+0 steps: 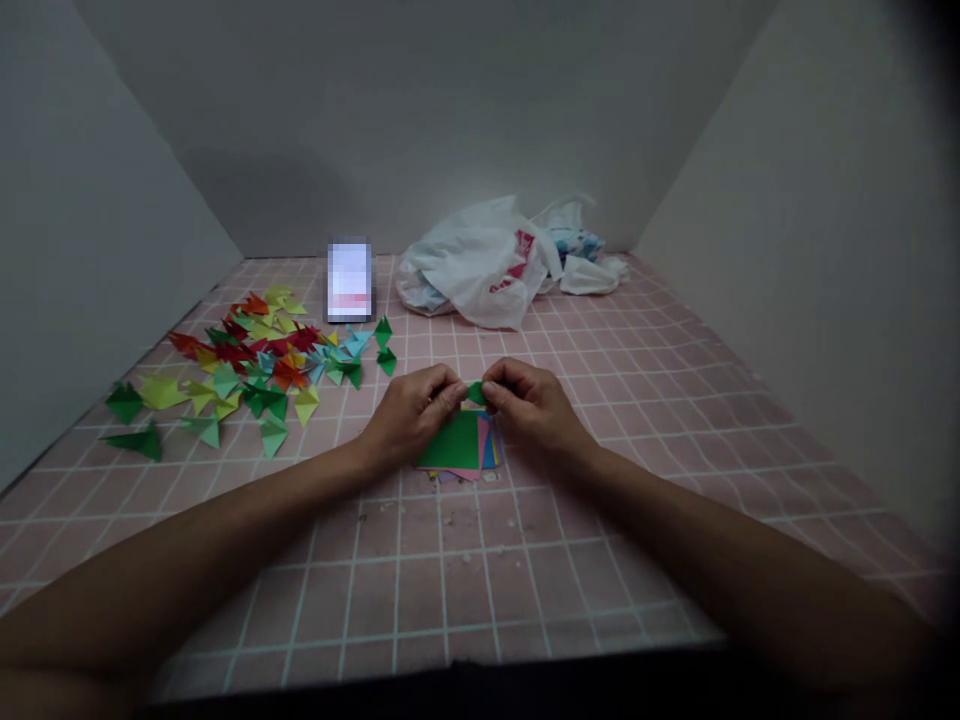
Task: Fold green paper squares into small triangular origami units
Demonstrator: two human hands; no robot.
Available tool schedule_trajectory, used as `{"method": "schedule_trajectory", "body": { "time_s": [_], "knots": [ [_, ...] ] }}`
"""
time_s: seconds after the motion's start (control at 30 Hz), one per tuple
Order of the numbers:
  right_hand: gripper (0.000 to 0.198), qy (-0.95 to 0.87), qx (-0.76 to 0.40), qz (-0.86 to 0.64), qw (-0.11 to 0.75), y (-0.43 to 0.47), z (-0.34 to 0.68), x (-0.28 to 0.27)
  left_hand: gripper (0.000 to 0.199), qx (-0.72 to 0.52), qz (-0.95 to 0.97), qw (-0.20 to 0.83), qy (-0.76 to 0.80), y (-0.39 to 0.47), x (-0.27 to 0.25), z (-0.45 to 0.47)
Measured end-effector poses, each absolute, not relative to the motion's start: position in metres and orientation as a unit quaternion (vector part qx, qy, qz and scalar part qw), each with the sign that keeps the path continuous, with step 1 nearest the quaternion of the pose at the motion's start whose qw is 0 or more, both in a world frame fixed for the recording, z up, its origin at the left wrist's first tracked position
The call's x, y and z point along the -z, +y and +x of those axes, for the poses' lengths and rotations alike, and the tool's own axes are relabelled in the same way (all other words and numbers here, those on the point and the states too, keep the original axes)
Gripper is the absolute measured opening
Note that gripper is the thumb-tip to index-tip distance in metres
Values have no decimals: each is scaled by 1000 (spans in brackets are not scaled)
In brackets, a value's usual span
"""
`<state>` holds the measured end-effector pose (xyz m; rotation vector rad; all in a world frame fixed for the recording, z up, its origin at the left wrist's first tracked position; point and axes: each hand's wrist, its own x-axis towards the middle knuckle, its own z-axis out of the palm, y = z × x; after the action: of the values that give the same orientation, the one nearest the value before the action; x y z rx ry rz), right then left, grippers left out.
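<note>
A small piece of folded green paper (475, 392) is held between my two hands, near the middle of the table. My left hand (417, 408) pinches its left side, thumb against fingers. On the other side, my right hand (534, 402) grips it with thumb and curled fingers. Part of the paper is hidden by my fingertips. Just below my hands lies a stack of square paper sheets (452, 445), green on top, with pink, blue and yellow edges fanned out beneath.
Many folded paper cranes (255, 350) in red, orange, yellow, green and light blue spread over the left. A lit phone (349, 282) stands upright at the back. White plastic bags (480, 260) lie against the back wall. Paper scraps dot the pink checked tablecloth (420, 600).
</note>
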<state>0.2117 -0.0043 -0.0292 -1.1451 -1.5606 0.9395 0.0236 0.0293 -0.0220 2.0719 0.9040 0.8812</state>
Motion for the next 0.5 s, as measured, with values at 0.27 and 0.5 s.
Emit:
{"method": "schedule_trajectory", "body": {
  "time_s": [0.27, 0.5],
  "knots": [
    [30, -567, -513, -434, 476, -2, 211, 35, 23, -353, 688, 506, 383, 33, 28, 25],
    [24, -581, -485, -430, 492, 2, 213, 37, 24, -351, 667, 530, 389, 32, 28, 25]
  ]
}}
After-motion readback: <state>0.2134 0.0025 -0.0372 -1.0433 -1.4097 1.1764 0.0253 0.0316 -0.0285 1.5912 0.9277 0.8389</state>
